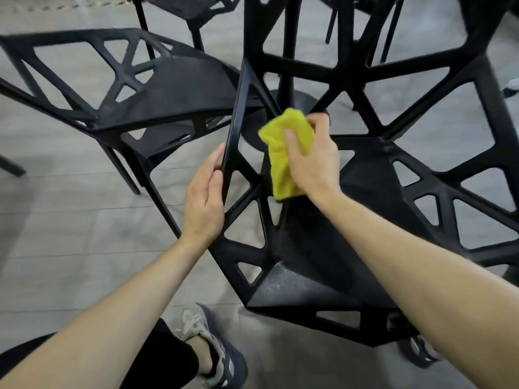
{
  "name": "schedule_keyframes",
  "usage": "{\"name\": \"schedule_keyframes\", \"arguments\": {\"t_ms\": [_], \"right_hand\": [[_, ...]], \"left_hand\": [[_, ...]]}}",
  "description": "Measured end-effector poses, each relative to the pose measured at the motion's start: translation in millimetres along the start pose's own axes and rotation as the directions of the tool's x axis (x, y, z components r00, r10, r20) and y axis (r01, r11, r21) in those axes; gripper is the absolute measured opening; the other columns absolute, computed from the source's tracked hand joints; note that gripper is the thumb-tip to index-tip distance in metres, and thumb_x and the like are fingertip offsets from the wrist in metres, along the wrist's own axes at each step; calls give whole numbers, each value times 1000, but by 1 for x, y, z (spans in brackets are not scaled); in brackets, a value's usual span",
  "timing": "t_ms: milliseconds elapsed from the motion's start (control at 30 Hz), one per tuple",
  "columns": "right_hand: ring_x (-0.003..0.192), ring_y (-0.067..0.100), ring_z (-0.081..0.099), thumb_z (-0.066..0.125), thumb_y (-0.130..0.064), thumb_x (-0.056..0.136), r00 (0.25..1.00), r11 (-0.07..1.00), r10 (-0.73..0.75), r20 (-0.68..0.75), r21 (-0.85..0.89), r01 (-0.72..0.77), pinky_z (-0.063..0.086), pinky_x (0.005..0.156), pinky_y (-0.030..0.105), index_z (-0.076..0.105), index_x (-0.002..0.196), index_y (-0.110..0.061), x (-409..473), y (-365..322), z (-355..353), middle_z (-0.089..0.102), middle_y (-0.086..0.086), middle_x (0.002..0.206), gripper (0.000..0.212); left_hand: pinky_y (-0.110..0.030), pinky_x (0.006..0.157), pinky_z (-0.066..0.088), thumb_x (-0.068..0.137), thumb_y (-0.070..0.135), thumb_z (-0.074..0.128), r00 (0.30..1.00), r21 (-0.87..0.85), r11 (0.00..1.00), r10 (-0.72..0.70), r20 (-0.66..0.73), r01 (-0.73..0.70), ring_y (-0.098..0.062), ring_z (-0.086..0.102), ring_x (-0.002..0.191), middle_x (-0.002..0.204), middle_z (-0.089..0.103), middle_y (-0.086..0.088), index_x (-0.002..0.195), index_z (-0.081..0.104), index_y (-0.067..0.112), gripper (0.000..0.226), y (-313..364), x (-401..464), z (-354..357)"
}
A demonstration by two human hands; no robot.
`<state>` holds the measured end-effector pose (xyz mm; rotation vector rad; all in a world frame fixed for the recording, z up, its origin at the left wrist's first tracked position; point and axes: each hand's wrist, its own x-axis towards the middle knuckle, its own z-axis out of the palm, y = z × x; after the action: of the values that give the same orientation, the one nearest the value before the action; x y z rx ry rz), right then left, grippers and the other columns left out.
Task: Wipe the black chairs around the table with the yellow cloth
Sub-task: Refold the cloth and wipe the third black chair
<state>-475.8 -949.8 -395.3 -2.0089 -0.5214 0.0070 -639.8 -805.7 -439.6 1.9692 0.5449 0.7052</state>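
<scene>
Mid-task, I judge: my right hand [311,161] grips yellow cloth [283,153] against near black chair [303,265], left hand [206,197] pinches its side edge; left chair [174,91] seemingly remains

Two bare hands are showing: the left hand [206,202] and the right hand [314,161]. One yellow cloth [283,153] is showing, bunched. Black chairs are numbering at least three: the near chair [317,279], a second chair [179,88] to the left, and a third chair [191,9] at the top edge; further black legs are crowding the upper right, count uncertain. One round table base [280,102] is sitting behind the cloth. Two grey shoes are showing, one shoe [213,349] plainly, the other shoe [418,349] partly hidden.
</scene>
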Motion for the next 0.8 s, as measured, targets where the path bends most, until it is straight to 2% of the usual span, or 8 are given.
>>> {"name": "schedule_keyframes", "arguments": {"t_ms": [67, 133, 300, 467, 567, 633, 700, 800], "right_hand": [[106, 17, 61, 61, -32, 102, 977, 977, -209, -35, 32, 210, 49, 89, 34, 54, 134, -27, 15, -38, 25, 61, -4, 122, 34], [111, 22, 60, 62, -19, 98, 938, 945, -321, 132, -29, 327, 51, 89, 37, 60, 138, -24, -10, -33, 48, 55, 4, 127, 41], [113, 28, 64, 64, -14, 90, 878, 921, -233, 418, -195, 338, 54, 99, 45, 75, 127, -31, -44, 35, 18, 61, 3, 121, 42], [112, 9, 62, 71, -18, 94, 971, 977, -213, 111, 15, 212, 49, 100, 24, 75, 126, -27, -15, -11, 31, 63, -6, 120, 33], [117, 19, 63, 70, -14, 95, 874, 922, -279, 397, -144, 360, 51, 105, 39, 74, 131, -24, -52, 32, 21, 62, -4, 127, 38], [119, 28, 63, 67, -19, 94, 845, 856, -101, 525, -387, 343, 50, 108, 42, 74, 132, -32, -33, 55, -9, 62, -4, 131, 41], [117, 33, 65, 65, -23, 93, 894, 816, 61, 444, -538, 212, 50, 99, 39, 75, 129, -33, -5, 59, -27, 67, 2, 126, 39], [111, 38, 67, 60, -25, 95, 975, 870, 133, 179, -491, -28, 52, 89, 40, 72, 124, -27, -14, 35, -12, 68, 9, 120, 31]], "left_hand": [[-36, 111, 48, 112, 24, 35, 995, 23, 997, -74, -66, 75, -15, 64, 127, 134, 71, -2, 145, 62, 18, 43, 1, 0, -1], [-34, 99, 51, 111, 23, 35, 992, 20, 995, -99, -81, 101, -11, 66, 110, 116, 74, 0, 127, 69, 17, 37, 2, -2, 0], [-42, 82, 46, 110, 19, 38, 994, 64, 993, -90, -65, 94, -24, 60, 87, 91, 67, -11, 101, 66, 8, 32, 0, -2, 1], [-23, 75, 43, 109, 22, 39, 991, 108, 987, -108, -77, 116, -7, 58, 82, 82, 64, 5, 94, 64, 17, 30, 2, 2, 0], [-27, 72, 43, 110, 22, 40, 991, 78, 990, -117, -66, 122, -12, 57, 80, 82, 63, -2, 95, 65, 12, 30, 3, 1, 2], [-31, 72, 43, 110, 24, 42, 990, 97, 988, -114, -78, 122, -15, 57, 81, 83, 63, -4, 98, 65, 11, 29, 4, 1, 2], [-33, 71, 43, 109, 23, 45, 991, 131, 986, -92, -96, 104, -15, 56, 78, 80, 61, 0, 99, 64, 12, 24, 5, 2, 3], [-28, 67, 43, 109, 21, 53, 992, 157, 986, -47, -116, 65, -12, 56, 73, 78, 61, 6, 100, 64, 19, 15, 6, -3, -1]]}}
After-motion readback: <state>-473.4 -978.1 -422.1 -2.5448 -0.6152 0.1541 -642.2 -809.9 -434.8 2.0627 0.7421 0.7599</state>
